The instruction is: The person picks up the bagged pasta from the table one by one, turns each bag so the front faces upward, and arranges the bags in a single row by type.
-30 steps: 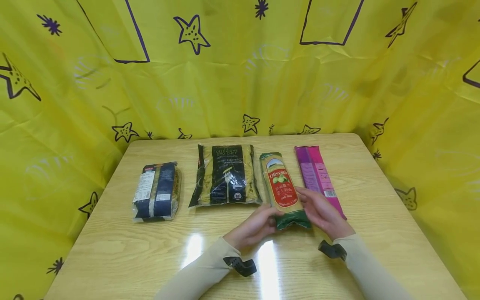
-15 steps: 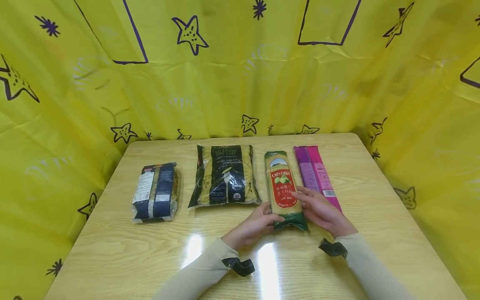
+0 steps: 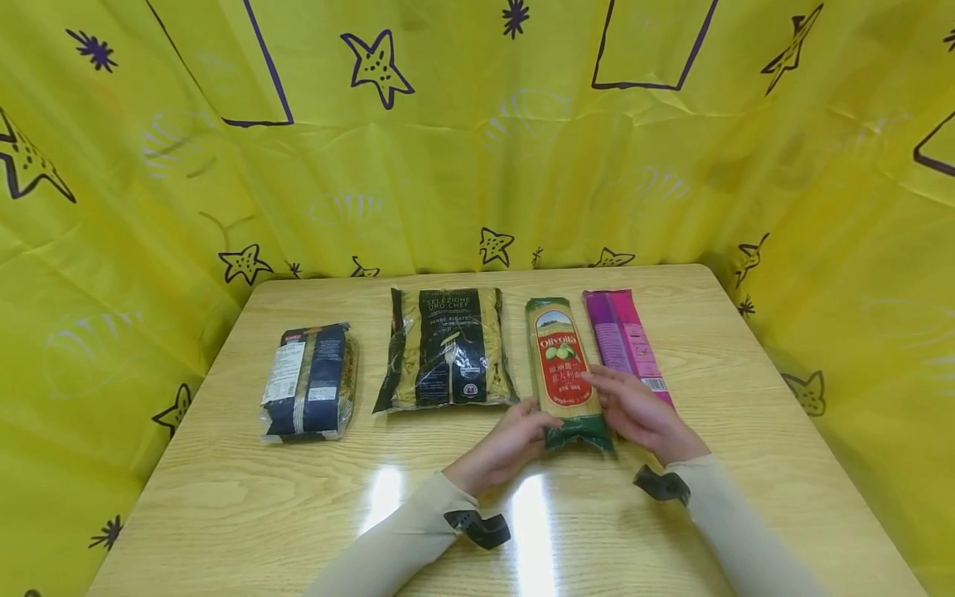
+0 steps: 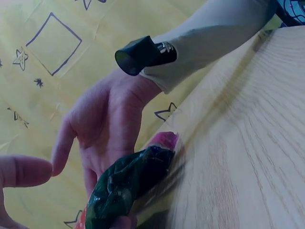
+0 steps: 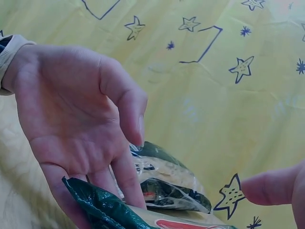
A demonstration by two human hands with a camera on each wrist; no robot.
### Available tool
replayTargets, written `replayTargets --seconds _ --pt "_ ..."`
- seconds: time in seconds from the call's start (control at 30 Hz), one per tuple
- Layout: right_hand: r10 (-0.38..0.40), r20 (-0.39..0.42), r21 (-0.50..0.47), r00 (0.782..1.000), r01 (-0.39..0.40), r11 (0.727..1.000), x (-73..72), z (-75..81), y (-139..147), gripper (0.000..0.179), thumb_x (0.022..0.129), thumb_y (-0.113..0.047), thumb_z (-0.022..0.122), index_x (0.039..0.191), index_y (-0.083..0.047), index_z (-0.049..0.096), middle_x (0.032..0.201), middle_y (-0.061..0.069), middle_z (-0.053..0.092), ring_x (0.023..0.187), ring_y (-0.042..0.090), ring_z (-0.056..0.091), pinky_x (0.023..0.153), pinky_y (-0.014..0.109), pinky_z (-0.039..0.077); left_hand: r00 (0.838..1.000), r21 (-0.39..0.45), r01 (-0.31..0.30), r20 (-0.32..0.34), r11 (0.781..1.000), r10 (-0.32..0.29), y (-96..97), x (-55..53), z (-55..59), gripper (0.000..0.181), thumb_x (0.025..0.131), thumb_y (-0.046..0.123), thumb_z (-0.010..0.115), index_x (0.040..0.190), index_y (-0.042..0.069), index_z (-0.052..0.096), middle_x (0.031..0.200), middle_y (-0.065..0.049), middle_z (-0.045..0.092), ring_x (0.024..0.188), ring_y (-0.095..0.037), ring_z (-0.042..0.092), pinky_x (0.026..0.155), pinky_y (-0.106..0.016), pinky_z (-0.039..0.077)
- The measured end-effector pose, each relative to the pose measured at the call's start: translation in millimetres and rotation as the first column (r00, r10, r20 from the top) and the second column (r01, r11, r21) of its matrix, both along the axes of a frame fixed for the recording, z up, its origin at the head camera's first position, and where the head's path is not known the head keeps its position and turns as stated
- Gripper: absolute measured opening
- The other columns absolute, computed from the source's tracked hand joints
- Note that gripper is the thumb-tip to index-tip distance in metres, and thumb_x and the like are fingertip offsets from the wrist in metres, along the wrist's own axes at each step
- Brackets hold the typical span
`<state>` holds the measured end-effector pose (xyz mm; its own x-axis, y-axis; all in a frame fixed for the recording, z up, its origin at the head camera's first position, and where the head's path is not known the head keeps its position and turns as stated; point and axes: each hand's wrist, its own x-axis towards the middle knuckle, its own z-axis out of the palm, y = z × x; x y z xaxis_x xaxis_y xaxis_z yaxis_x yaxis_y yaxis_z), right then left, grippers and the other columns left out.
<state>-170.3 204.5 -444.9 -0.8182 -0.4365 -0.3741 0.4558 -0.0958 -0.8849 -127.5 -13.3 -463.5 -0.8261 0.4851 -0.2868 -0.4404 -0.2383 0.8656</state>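
Observation:
A long spaghetti pack (image 3: 565, 369), with a red label and green ends, lies between my two hands in the head view. My left hand (image 3: 507, 444) touches its lower left edge with relaxed fingers. In the right wrist view that thumb stands up clear of the pack, and the fingers pass behind the green end (image 5: 102, 205). My right hand (image 3: 645, 419) lies along the pack's right side, fingers extended against it. Its thumb is apart from the pack in the left wrist view. Beyond the right hand is a pink and purple packet (image 3: 622, 336), its lower end hidden.
Left of the spaghetti lies a wide black-labelled bag of penne (image 3: 451, 352). Farther left is a navy bag (image 3: 309, 381) with a white label. All rest on a wooden table (image 3: 224, 497), with a yellow curtain (image 3: 440, 182) hanging behind and at the sides.
The spaghetti pack has shifted slightly right at its top and now lies straighter, closer to the pink packet. Both hands stayed at its lower end, with small shifts.

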Motion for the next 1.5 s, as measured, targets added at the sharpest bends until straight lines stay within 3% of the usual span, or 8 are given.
replayTargets --seconds 0.13,0.33,0.53,0.63,0.8,1.03,1.27,1.5 --pt "-0.009 0.001 -0.001 1.000 0.009 1.000 -3.3 2.1 0 0.083 0.111 -0.028 0.042 0.161 0.002 -0.018 0.174 0.021 0.005 0.161 0.035 0.009 0.132 0.046 0.015 1.000 0.045 -0.026 0.017 0.999 0.025 2.7 -1.3 1.8 0.067 0.096 0.006 0.054 0.157 -0.006 0.028 0.156 -0.022 0.047 0.141 -0.032 0.051 0.125 -0.046 0.037" --pt "-0.016 -0.025 0.005 1.000 0.016 1.000 -8.6 1.5 -1 0.078 0.111 -0.031 0.045 0.163 0.004 -0.001 0.161 0.015 0.035 0.143 0.019 0.044 0.118 0.030 0.043 0.996 0.057 -0.077 0.049 0.995 0.075 5.5 -3.4 4.1 0.075 0.095 0.006 0.053 0.159 -0.009 0.017 0.158 -0.024 0.042 0.145 -0.036 0.045 0.127 -0.049 0.032" --pt "-0.017 -0.045 -0.035 0.999 0.015 0.999 -15.1 0.7 -1 0.072 0.110 -0.030 0.048 0.161 0.006 0.011 0.141 -0.001 0.051 0.128 0.009 0.053 0.107 0.022 0.047 0.992 0.059 -0.114 0.069 0.992 0.110 7.9 -5.5 7.6 0.089 0.095 0.007 0.054 0.161 -0.009 -0.002 0.167 -0.026 0.027 0.154 -0.042 0.032 0.130 -0.052 0.022" --pt "-0.018 -0.048 -0.034 0.999 0.016 0.999 -18.1 1.6 -1 0.070 0.111 -0.030 0.046 0.161 0.005 0.012 0.144 0.002 0.050 0.128 0.010 0.054 0.107 0.023 0.047 0.992 0.057 -0.119 0.057 0.991 0.115 9.8 -6.9 8.9 0.091 0.095 0.008 0.055 0.162 -0.008 -0.004 0.168 -0.026 0.024 0.156 -0.043 0.028 0.130 -0.053 0.021" --pt "-0.043 -0.036 -0.027 0.998 0.042 0.999 -23.8 2.9 -2 0.066 0.112 -0.028 0.041 0.162 0.004 0.012 0.157 0.013 0.038 0.134 0.013 0.048 0.113 0.026 0.044 0.992 0.068 -0.121 0.032 0.990 0.119 11.3 -10.3 11.2 0.078 0.095 0.009 0.054 0.161 -0.005 0.015 0.162 -0.022 0.038 0.147 -0.034 0.044 0.128 -0.048 0.031" --pt "-0.088 -0.011 -0.065 0.996 0.087 0.994 -33.5 1.7 -7 0.065 0.113 -0.024 0.035 0.163 0.006 0.006 0.170 0.024 0.013 0.158 0.029 0.019 0.133 0.045 0.018 0.989 0.086 -0.147 0.026 0.985 0.145 13.4 -17.7 13.8 0.069 0.095 0.009 0.053 0.157 -0.005 0.027 0.157 -0.021 0.043 0.131 -0.022 0.053 0.124 -0.042 0.036" --pt "-0.139 0.024 -0.074 0.990 0.140 0.987 -42.3 1.2 -10 0.061 0.113 -0.021 0.031 0.163 0.005 0.007 0.163 0.020 0.026 0.148 0.024 0.030 0.133 0.047 0.017 0.985 0.084 -0.175 0.023 0.981 0.173 17.4 -24.5 14.6 0.058 0.094 0.009 0.055 0.147 -0.007 0.038 0.124 -0.006 0.054 0.107 -0.014 0.052 0.102 -0.027 0.043" --pt "-0.166 0.040 -0.110 0.985 0.170 0.979 -48.6 -1.0 -11 0.060 0.113 -0.019 0.027 0.163 0.004 0.002 0.168 0.022 0.015 0.156 0.029 0.018 0.134 0.047 0.013 0.979 0.078 -0.205 0.028 0.976 0.204 21.0 -29.7 15.2 0.057 0.094 0.012 0.055 0.146 -0.006 0.043 0.134 -0.010 0.054 0.111 -0.015 0.052 0.106 -0.030 0.040"
